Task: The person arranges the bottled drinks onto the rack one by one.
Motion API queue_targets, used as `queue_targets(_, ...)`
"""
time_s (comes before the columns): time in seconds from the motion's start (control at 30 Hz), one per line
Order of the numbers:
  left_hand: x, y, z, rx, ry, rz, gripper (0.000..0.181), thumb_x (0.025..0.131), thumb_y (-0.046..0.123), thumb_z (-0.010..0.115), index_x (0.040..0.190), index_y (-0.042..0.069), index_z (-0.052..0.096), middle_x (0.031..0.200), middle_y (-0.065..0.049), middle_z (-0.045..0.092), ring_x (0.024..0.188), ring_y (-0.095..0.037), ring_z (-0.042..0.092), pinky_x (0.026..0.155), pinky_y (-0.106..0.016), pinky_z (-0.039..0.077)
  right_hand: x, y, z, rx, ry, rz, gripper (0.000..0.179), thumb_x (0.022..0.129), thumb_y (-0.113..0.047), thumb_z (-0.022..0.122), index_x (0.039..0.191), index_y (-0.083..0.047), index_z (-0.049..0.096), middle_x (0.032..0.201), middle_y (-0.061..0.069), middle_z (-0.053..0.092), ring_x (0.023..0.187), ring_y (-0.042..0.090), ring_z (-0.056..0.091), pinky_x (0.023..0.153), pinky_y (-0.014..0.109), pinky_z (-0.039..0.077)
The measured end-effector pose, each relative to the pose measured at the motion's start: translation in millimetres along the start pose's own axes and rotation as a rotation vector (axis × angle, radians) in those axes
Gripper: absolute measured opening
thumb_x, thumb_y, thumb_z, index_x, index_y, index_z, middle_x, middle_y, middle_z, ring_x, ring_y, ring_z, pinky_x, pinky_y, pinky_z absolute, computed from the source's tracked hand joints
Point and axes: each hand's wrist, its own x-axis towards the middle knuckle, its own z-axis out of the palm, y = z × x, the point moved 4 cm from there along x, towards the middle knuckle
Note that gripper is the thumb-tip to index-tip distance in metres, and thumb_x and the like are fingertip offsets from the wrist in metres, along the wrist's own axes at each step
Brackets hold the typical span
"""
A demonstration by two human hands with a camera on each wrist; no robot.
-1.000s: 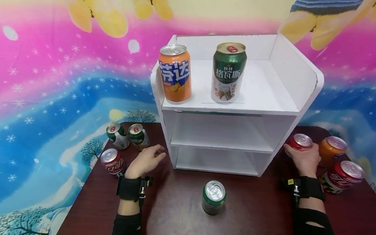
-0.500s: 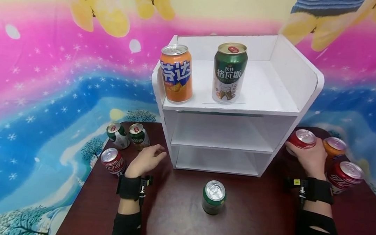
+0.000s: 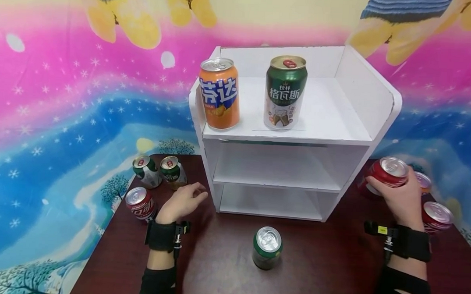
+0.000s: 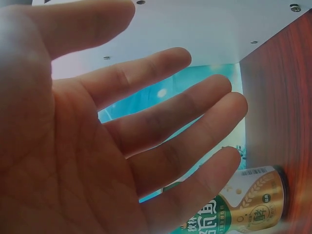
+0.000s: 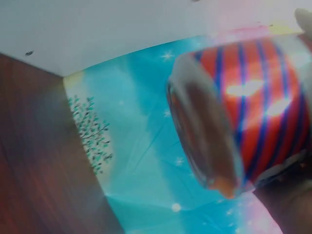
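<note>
My right hand point(image 3: 407, 200) grips a red soda can point(image 3: 390, 171) beside the right side of the shelf. In the right wrist view the can point(image 5: 258, 102) shows blue stripes on red, and its base is lifted off the table. On the other side, my left hand point(image 3: 183, 201) lies near the shelf's left side with nothing in it. Its fingers point(image 4: 161, 114) are spread and loosely extended in the left wrist view. Just beyond them stands a green-and-white kvass can point(image 3: 174, 173), its gold-and-white label partly hidden by the little finger in the left wrist view.
On top of the white shelf point(image 3: 287, 139) stand an orange Fanta can point(image 3: 219, 96) and a green kvass can point(image 3: 285, 94). A green can point(image 3: 267, 249) stands in front. Another kvass can point(image 3: 146, 173) and a red can point(image 3: 140, 203) stand left; orange point(image 3: 423, 181) and red point(image 3: 435, 217) cans stand right.
My right hand has raised the red can and moved it a little to the right, now covering more of the orange and red cans behind. The left hand has stayed put.
</note>
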Motion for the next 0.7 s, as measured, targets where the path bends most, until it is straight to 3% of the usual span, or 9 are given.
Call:
queue_targets(0.13,0.1,1.2,2.1,0.004,-0.004,-0.01,0.034,0.097,0.029,0.053,0.12,0.005,0.06,0.109,-0.011,0.064,0.1,-0.026,0.06,0.083,-0.046,0.048,-6.6,-9,-5,0.069,-0.033,-0.057,0.067,0.083,-0.012,0.072,0.139,-0.023,0.038,0.115,-0.013,0.045,0.101,0.003,0.044,0.075,0.008,0.037)
queue_targets(0.27,0.1,2.8,4.0,0.014,-0.007,-0.007,0.033,0.097,0.028,0.053,0.12,0.005,0.06,0.107,-0.011,0.064,0.098,-0.026,0.061,0.082,-0.045,0.048,-13.7,-17,-7,0.115,-0.076,-0.119,0.062,0.083,-0.002,0.068,0.135,-0.022,0.04,0.111,-0.016,0.047,0.097,0.0,0.047,0.074,0.006,0.039)
queue_targets(0.4,0.0,3.7,5.1,0.013,-0.011,-0.003,0.032,0.097,0.028,0.053,0.119,0.006,0.06,0.107,-0.01,0.064,0.098,-0.026,0.061,0.083,-0.045,0.048,-20.0,-23,-7,0.224,-0.111,-0.172,0.058,0.082,0.004,0.065,0.127,-0.024,0.044,0.109,-0.013,0.051,0.095,0.001,0.05,0.074,0.006,0.041)
queue_targets(0.57,1.2,5.5,6.8,0.0,-0.021,0.011,0.033,0.097,0.027,0.053,0.12,0.005,0.06,0.109,-0.01,0.064,0.1,-0.026,0.06,0.084,-0.045,0.048,-26.5,-31,-10,0.441,-0.166,-0.214,0.057,0.078,0.014,0.062,0.125,-0.018,0.052,0.109,-0.005,0.057,0.094,0.004,0.055,0.074,0.008,0.044)
queue_targets(0.7,1.7,6.9,7.0,0.001,-0.021,0.019,0.032,0.097,0.027,0.054,0.12,0.005,0.06,0.107,-0.009,0.064,0.098,-0.025,0.061,0.083,-0.044,0.048,-33.2,-41,-13,0.493,-0.21,-0.268,0.059,0.077,0.017,0.06,0.127,-0.013,0.053,0.112,-0.003,0.058,0.098,0.004,0.056,0.076,0.009,0.045)
